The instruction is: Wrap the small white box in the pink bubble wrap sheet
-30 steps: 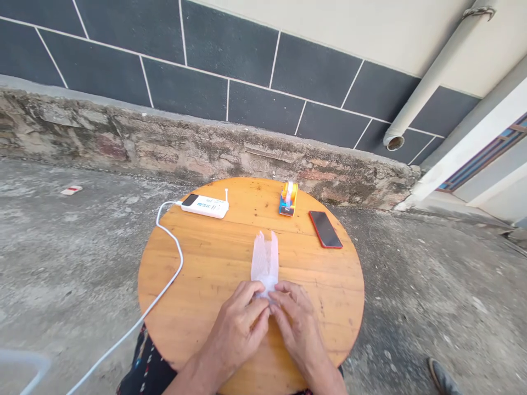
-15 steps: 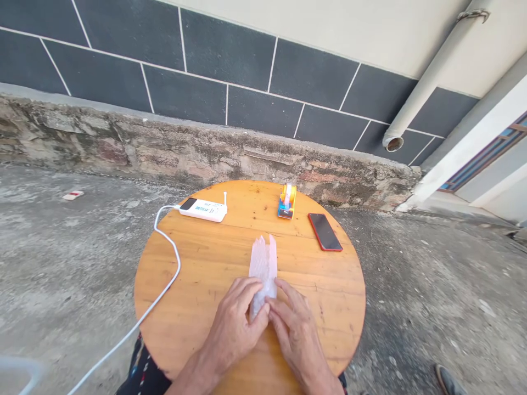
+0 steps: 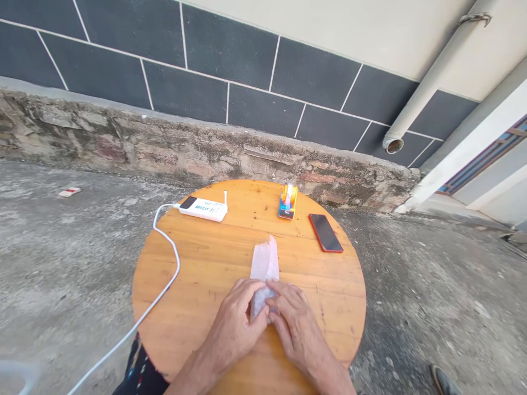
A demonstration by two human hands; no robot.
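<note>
A flat strip of pinkish-white, translucent bubble wrap (image 3: 264,260) lies on the round wooden table (image 3: 197,263), its far end pointing away from me. My left hand (image 3: 239,312) grips its left edge, with the index finger on top and the thumb at the near end. My right hand (image 3: 290,315) lies over the right side, fingertips pressing on the top and thumb near the left thumb. Whether anything is wrapped inside cannot be made out. Both hands hide the near part.
Beyond the wrap stands a small orange and blue tape dispenser (image 3: 287,202). A red-edged phone (image 3: 325,232) lies at the right. At the left is a white device (image 3: 203,208) with a stub antenna and a white cable (image 3: 178,258) running off the table. A tiled wall (image 3: 263,104) rises behind.
My right hand has moved left over the wrap, folding its right flap across. The gap between the two upper flaps has closed into one strip.
</note>
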